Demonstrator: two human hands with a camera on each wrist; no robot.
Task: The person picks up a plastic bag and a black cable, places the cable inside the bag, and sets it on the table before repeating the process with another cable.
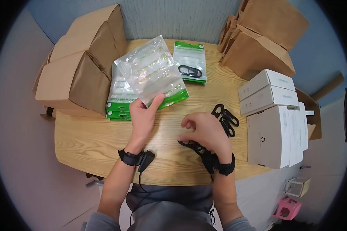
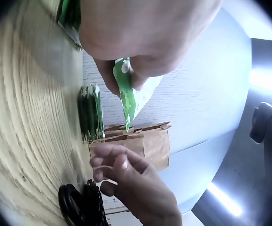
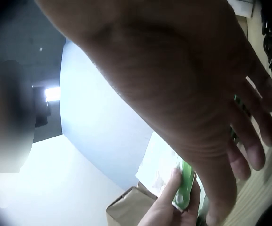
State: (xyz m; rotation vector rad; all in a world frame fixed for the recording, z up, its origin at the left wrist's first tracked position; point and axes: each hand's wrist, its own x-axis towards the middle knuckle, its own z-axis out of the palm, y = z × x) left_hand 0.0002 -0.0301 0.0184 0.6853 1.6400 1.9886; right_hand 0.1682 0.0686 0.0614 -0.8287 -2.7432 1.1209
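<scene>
My left hand (image 1: pixel 144 117) pinches the green edge of a clear plastic bag (image 1: pixel 152 71), raised above the table; the left wrist view shows thumb and fingers on its green strip (image 2: pixel 124 89). The right hand (image 1: pixel 209 131) hovers over the table with fingers loosely bent and apart, holding nothing; in the right wrist view its fingers (image 3: pixel 249 136) are spread. Beneath it lies a black cable (image 1: pixel 192 145), partly hidden by the hand. More coiled black cables (image 1: pixel 228 120) lie just to its right.
Green-edged bags (image 1: pixel 121 94) lie at the left, by brown cardboard boxes (image 1: pixel 61 79). Another bag (image 1: pixel 189 57) with a black cable on it lies at the back. Brown paper bags (image 1: pixel 258 50) stand back right, above stacked white boxes (image 1: pixel 268 133). A pink stool (image 1: pixel 287 208) is on the floor.
</scene>
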